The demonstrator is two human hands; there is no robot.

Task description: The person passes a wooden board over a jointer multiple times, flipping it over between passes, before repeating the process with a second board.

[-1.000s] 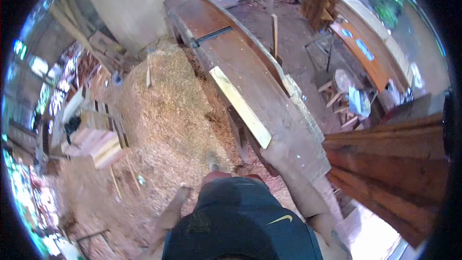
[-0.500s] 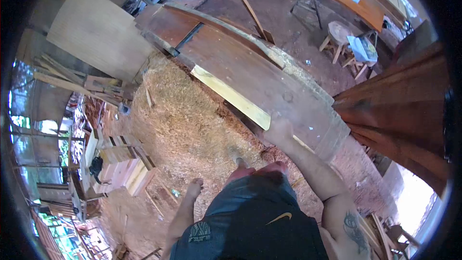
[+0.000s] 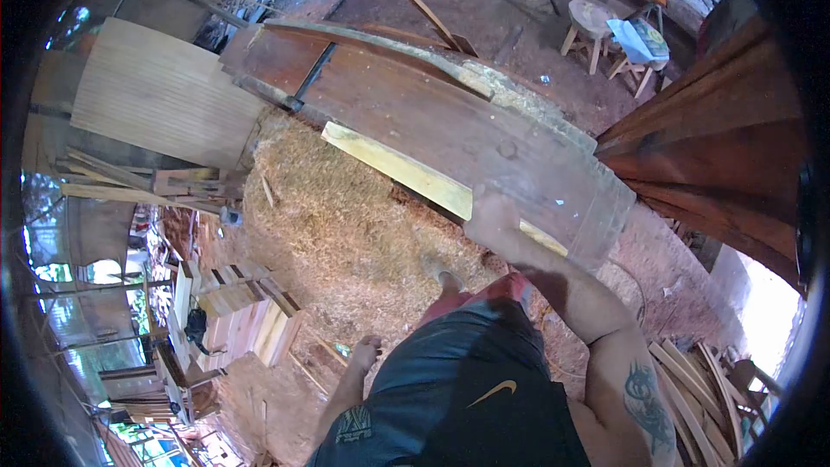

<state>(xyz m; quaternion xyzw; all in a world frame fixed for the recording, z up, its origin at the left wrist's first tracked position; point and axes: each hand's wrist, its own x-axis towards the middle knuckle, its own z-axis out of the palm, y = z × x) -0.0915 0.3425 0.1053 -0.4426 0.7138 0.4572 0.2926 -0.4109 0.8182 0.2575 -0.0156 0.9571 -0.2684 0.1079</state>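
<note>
A long pale wooden board (image 3: 402, 173) lies along the near edge of a brown wooden workbench (image 3: 415, 112). My right hand (image 3: 494, 214) is closed over the board toward its right end, hiding the part beneath. A short stretch of the board shows again to the right of the hand. My left hand (image 3: 367, 353) hangs low by my side, away from the bench. Its fingers are curled in, and I see nothing in them.
Wood shavings (image 3: 320, 216) cover the ground beside the bench. A stack of cut wood (image 3: 251, 316) stands at the left, and loose planks (image 3: 705, 398) lie at lower right. A large sheet (image 3: 160, 91) leans at the bench's far end; a stool (image 3: 592, 17) stands beyond.
The view has shifted and turned slightly, so the bench and board appear a little further left. My right hand stays on the board; my left hand stays low and curled.
</note>
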